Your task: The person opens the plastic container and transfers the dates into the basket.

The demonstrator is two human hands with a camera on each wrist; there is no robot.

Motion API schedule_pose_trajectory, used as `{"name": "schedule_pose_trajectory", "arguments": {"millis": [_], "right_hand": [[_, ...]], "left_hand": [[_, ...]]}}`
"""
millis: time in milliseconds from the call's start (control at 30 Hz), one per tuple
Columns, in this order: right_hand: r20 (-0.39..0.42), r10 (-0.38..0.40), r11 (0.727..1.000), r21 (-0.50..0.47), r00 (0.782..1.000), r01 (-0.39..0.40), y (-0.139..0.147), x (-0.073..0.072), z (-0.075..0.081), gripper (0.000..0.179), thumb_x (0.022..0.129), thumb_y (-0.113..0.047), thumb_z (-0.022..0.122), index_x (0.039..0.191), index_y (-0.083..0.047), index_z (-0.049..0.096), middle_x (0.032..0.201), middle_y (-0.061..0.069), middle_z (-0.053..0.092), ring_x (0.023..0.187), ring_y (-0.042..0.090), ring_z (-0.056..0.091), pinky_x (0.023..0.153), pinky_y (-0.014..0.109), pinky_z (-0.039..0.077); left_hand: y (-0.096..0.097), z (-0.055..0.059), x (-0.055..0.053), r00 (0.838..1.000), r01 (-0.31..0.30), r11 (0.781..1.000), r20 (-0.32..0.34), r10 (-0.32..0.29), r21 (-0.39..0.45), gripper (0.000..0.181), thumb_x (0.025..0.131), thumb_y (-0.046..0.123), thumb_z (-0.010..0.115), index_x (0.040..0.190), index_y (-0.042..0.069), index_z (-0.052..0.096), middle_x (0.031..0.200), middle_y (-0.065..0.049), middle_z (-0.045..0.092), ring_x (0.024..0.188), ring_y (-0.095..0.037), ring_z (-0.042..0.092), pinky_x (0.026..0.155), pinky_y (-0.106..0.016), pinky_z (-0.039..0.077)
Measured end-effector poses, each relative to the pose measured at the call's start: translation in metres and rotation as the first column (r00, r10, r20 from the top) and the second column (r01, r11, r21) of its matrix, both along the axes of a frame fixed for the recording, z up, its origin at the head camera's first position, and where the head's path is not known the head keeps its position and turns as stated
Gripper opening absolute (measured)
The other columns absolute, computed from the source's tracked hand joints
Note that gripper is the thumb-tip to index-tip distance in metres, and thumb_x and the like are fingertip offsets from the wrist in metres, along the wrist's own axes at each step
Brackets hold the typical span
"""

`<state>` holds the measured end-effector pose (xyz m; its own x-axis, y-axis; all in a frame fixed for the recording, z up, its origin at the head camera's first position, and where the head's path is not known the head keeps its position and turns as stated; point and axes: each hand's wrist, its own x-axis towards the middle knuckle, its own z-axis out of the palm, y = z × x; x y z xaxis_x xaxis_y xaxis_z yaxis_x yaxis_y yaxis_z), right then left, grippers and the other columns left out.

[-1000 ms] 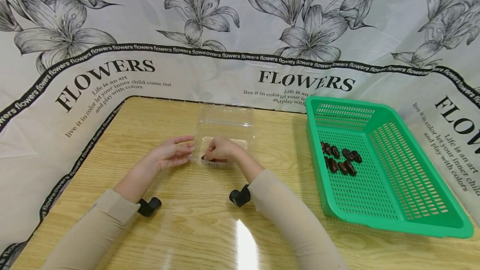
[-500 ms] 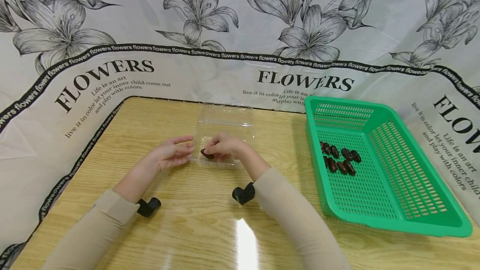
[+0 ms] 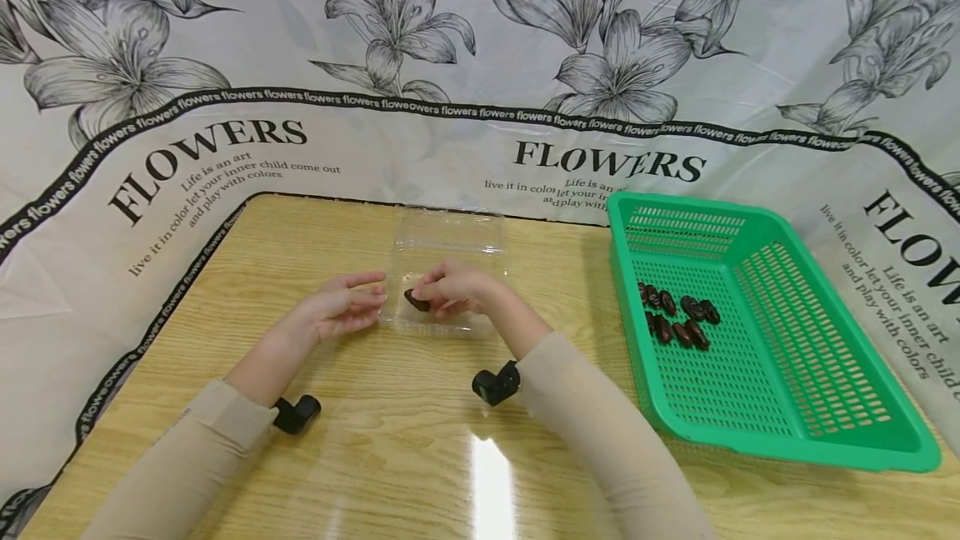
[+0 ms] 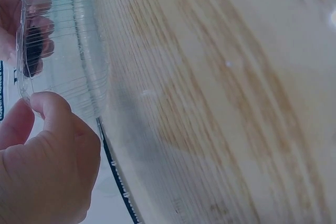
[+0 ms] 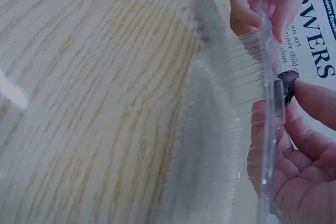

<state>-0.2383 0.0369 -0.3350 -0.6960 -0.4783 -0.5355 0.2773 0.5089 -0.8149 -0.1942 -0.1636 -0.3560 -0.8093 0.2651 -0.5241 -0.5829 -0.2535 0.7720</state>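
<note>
A clear plastic box (image 3: 450, 233) with its lid folded back stands on the table in the head view. My left hand (image 3: 341, 307) is at its left side; in the left wrist view, thumb and forefinger (image 4: 51, 109) pinch the rim. A dark, glossy date (image 3: 417, 300) is pinched between the thumb and fingers of my right hand (image 3: 459, 286). From the right wrist, this date (image 5: 289, 83) shows at the box's rim, with the fingers partly behind the ribbed clear wall (image 5: 223, 129).
A green perforated basket (image 3: 750, 390) stands on the right of the wooden table (image 3: 390, 457). Several more dates (image 3: 686, 332) lie at its left side. A white flower-printed cloth (image 3: 420, 140) rises behind and to the left.
My right hand has lifted the date from low at the box's near edge and drawn it slightly back and up, still pinched. The left hand has stayed at the rim.
</note>
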Motion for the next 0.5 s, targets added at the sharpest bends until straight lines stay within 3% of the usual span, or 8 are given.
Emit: {"name": "schedule_pose_trajectory", "arguments": {"millis": [267, 500], "right_hand": [[0.005, 0.013, 1.000, 0.000, 1.000, -0.013, 0.003, -0.001, 0.012, 0.022, 0.093, -0.011, 0.057, 0.111, 0.002, 0.061, 0.086, 0.004, 0.059, 0.071, 0.013, 0.055, 0.073, 0.031, 0.051], [-0.017, 0.012, 0.999, -0.034, 1.000, -0.013, 0.012, -0.006, 0.032, 0.019, 0.093, -0.010, 0.057, 0.107, 0.002, 0.060, 0.082, 0.003, 0.060, 0.070, 0.013, 0.057, 0.062, 0.023, 0.048]], "left_hand": [[0.000, 0.000, -0.001, 1.000, -0.002, 1.000, 0.006, 0.002, -0.014, 0.060, 0.093, -0.006, 0.047, 0.147, 0.001, 0.022, 0.106, -0.006, 0.048, 0.080, -0.009, 0.056, 0.065, -0.019, 0.050], [0.001, 0.000, -0.001, 1.000, -0.006, 1.000, 0.004, 0.006, -0.013, 0.061, 0.092, -0.006, 0.049, 0.146, 0.000, 0.023, 0.106, -0.006, 0.049, 0.080, -0.009, 0.055, 0.066, -0.019, 0.050]]}}
